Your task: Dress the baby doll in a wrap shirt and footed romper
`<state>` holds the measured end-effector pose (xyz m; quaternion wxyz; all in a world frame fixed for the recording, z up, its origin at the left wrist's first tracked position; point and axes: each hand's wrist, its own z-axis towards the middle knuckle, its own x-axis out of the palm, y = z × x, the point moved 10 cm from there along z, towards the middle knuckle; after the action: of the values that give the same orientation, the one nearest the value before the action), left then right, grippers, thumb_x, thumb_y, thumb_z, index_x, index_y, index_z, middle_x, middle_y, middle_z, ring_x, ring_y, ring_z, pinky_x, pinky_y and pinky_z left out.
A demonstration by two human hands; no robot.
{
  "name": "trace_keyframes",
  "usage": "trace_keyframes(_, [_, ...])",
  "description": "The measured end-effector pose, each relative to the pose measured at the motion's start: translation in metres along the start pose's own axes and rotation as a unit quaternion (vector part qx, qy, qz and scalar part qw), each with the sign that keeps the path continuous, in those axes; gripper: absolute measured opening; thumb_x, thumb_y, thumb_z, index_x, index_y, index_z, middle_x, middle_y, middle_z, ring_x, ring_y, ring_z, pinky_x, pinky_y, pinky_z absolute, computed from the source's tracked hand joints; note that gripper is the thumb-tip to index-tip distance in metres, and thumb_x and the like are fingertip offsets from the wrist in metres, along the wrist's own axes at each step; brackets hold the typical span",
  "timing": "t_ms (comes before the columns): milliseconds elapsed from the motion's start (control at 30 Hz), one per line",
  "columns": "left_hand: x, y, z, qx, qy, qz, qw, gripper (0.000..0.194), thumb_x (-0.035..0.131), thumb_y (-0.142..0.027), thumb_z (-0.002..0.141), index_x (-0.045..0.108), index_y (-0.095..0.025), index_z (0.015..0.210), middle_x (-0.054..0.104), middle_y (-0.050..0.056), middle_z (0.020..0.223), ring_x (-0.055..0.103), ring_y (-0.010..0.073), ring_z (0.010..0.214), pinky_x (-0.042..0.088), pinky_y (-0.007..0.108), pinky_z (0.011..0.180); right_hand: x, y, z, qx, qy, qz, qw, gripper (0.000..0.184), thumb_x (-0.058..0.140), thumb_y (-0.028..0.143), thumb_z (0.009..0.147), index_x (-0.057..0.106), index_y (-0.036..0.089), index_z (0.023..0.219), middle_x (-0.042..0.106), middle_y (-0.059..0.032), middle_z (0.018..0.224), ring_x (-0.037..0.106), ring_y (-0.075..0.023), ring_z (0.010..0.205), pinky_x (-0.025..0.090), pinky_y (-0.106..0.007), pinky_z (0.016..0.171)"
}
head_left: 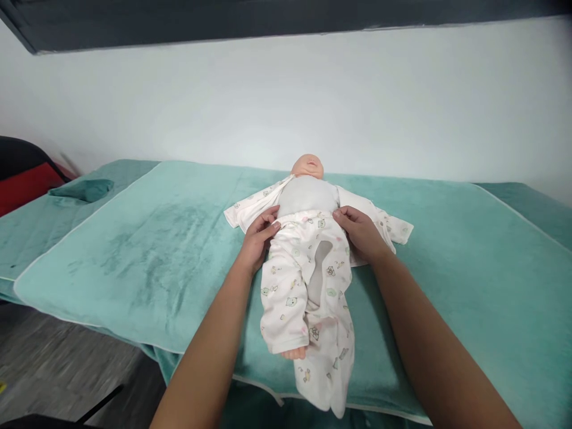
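Observation:
A baby doll with a grey cloth body lies on its back on a teal towel, head toward the wall. It wears white printed trousers and an unfastened white printed top spread under its arms. My left hand grips the trousers' waistband at the doll's right hip. My right hand grips the waistband at the other hip. One bare doll foot sticks out of the left trouser leg; the other leg hangs limp over the towel's edge.
The towel covers a teal padded table standing against a white wall. A folded teal cloth lies at the far left. A black and red chair stands beyond the left end. Grey floor shows at the lower left.

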<state>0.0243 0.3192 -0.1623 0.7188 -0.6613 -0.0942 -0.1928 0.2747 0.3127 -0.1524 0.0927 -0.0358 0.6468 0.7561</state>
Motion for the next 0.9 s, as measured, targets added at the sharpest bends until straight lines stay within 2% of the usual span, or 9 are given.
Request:
trace_keyframes(167, [-0.001,0.002,0.001,-0.004,0.005,-0.013,1.0,0.022,0.081,-0.023,0.066,0.06,-0.017,0.07,0.056,0.005,0.145,0.044,0.0301,0.14,0.029,0.04,0.116,0.0,-0.004,-0.006,0.042,0.107,0.008,0.993,0.034,0.073,0.055,0.076,0.066,0.022,0.081,0.061,0.002,0.075,0.052,-0.0147,0.069,0.041,-0.028,0.064])
trace_keyframes(300, [0.001,0.001,0.0,-0.003,0.013,-0.024,1.0,0.022,0.081,-0.022,0.066,0.06,-0.018,0.07,0.055,0.005,0.148,0.041,0.0291,0.143,0.028,0.041,0.117,0.012,-0.003,-0.019,0.054,0.247,0.018,0.967,0.031,0.076,0.047,0.078,0.067,0.023,0.095,0.066,-0.0017,0.092,0.06,-0.019,0.087,0.048,-0.031,0.077])
trace_keyframes(367, [0.001,0.001,0.0,-0.005,0.016,-0.028,0.999,0.023,0.081,-0.023,0.067,0.059,-0.018,0.07,0.055,0.005,0.148,0.041,0.0291,0.144,0.028,0.041,0.117,0.013,-0.002,-0.02,0.027,0.268,-0.005,0.963,0.03,0.078,0.046,0.077,0.068,0.024,0.094,0.066,-0.0041,0.104,0.061,-0.0222,0.099,0.049,-0.034,0.088])
trace_keyframes(533, [0.002,-0.001,0.0,-0.006,0.011,-0.033,0.999,0.024,0.08,-0.024,0.067,0.057,-0.019,0.071,0.058,0.006,0.145,0.048,0.0287,0.138,0.031,0.04,0.113,-0.001,0.001,-0.008,-0.066,0.152,-0.039,0.985,0.024,0.079,0.044,0.075,0.068,0.024,0.082,0.04,-0.0045,0.152,0.052,-0.0271,0.13,0.045,-0.037,0.106])
trace_keyframes(600, [0.001,-0.002,0.0,-0.003,0.007,-0.032,0.999,0.026,0.08,-0.027,0.066,0.055,-0.019,0.071,0.064,0.006,0.137,0.054,0.0278,0.129,0.036,0.038,0.108,0.0,0.002,-0.006,-0.09,0.126,-0.038,0.987,0.021,0.077,0.042,0.078,0.067,0.024,0.082,0.036,-0.0041,0.158,0.045,-0.0288,0.139,0.04,-0.04,0.111])
trace_keyframes(667, [0.0,-0.001,0.002,-0.001,-0.005,-0.014,1.0,0.029,0.079,-0.03,0.067,0.053,-0.019,0.071,0.071,0.006,0.12,0.061,0.025,0.113,0.041,0.035,0.098,0.0,0.005,-0.005,-0.113,0.087,-0.04,0.989,0.017,0.074,0.038,0.079,0.065,0.023,0.082,0.045,-0.0067,0.154,0.043,-0.0294,0.142,0.036,-0.043,0.114])
trace_keyframes(733, [-0.004,-0.001,0.004,-0.002,-0.031,0.031,0.999,0.028,0.078,-0.033,0.071,0.053,-0.02,0.073,0.07,0.002,0.095,0.062,0.0195,0.091,0.044,0.03,0.085,-0.005,0.008,-0.003,-0.128,0.03,-0.048,0.99,0.014,0.07,0.033,0.08,0.062,0.023,0.081,0.056,-0.0087,0.143,0.05,-0.0288,0.135,0.037,-0.044,0.11])
trace_keyframes(833, [-0.012,-0.006,0.013,0.014,-0.081,0.128,0.988,0.021,0.07,-0.032,0.082,0.053,-0.021,0.078,0.055,-0.003,0.071,0.049,0.0131,0.067,0.039,0.025,0.068,-0.012,0.013,0.004,-0.133,-0.055,-0.076,0.987,0.01,0.064,0.029,0.08,0.055,0.023,0.079,0.069,-0.0059,0.121,0.064,-0.0239,0.107,0.045,-0.039,0.093])
trace_keyframes(900, [-0.017,-0.013,0.024,0.035,-0.113,0.183,0.976,0.017,0.065,-0.027,0.087,0.051,-0.021,0.079,0.048,-0.005,0.069,0.044,0.012,0.064,0.035,0.024,0.063,-0.016,0.017,0.015,-0.129,-0.103,-0.115,0.98,0.011,0.061,0.028,0.08,0.052,0.023,0.078,0.07,-0.0008,0.092,0.062,-0.0191,0.083,0.044,-0.034,0.077])
